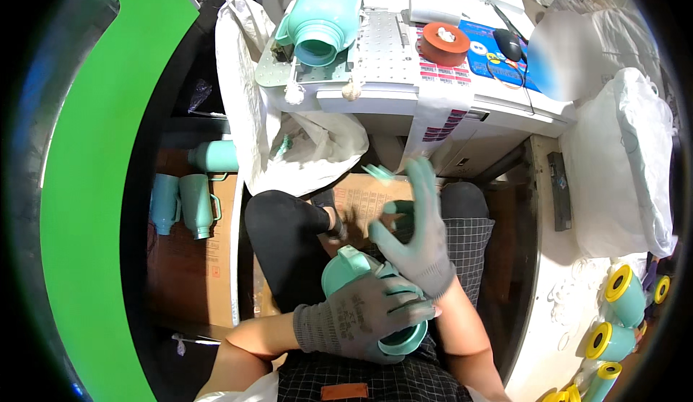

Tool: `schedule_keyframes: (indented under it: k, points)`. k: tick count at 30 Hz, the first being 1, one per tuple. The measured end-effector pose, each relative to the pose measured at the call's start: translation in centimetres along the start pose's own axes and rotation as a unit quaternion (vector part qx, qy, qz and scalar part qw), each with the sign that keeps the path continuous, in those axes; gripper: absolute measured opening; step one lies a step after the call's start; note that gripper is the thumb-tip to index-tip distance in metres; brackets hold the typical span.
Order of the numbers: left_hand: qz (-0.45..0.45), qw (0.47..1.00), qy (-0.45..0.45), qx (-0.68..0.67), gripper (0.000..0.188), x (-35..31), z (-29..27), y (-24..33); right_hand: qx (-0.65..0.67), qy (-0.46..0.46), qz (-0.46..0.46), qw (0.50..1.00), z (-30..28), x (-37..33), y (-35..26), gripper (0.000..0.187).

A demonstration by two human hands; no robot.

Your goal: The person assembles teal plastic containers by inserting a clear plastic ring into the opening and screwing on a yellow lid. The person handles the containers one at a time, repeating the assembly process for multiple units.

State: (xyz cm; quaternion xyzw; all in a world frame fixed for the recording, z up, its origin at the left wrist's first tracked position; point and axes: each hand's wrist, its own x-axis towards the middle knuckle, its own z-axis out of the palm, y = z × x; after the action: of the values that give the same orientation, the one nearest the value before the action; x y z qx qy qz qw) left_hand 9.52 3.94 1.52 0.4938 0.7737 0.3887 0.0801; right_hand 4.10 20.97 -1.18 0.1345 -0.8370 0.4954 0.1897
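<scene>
On my lap lies a mint-green plastic jug (336, 275) with a handle on its far side and a round opening toward me. My gloved left hand (364, 312) is wrapped across its body, hiding much of it. My gloved right hand (419, 239) is raised just beyond the jug, fingers spread and nothing seen in them. Close to its fingertips, a small mint-green piece (380, 173) is blurred in the air, apart from the hand. Another mint-green jug (328, 15) lies on the machine's perforated metal bed, its open neck facing me.
Ahead stands a white machine (375, 101) carrying an orange tape roll (444, 44) and a black mouse (508, 44). A white sack (307, 153) hangs open below it. More jugs (196, 205) lie in a carton at left. Yellow-rimmed cylinders (610, 340) stand at right.
</scene>
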Motion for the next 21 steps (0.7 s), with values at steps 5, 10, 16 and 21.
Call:
schedule_keyframes:
  k: [5, 10, 16, 21]
  points:
    - [-0.044, 0.998, 0.020, 0.046, 0.080, 1.0, -2.5, 0.4, 0.097, 0.110, 0.043, 0.988, -1.2, -1.0, 3.0, 0.063]
    - [-0.089, 0.987, 0.121, -0.054, 0.072, 3.5, -3.2, -1.8, 0.008, 0.107, 0.057, 0.993, -8.9, -9.4, 4.7, 0.013]
    - [-0.131, 0.987, 0.039, -0.084, 0.080, 5.3, 1.7, -5.2, -0.238, 0.401, 0.217, 0.858, -20.9, -20.8, 8.0, 0.011]
    - [-0.113, 0.993, -0.015, -0.029, 0.079, 7.2, 1.6, -4.0, -0.558, 0.175, 0.240, 0.775, -28.4, -20.2, 8.8, 0.023]
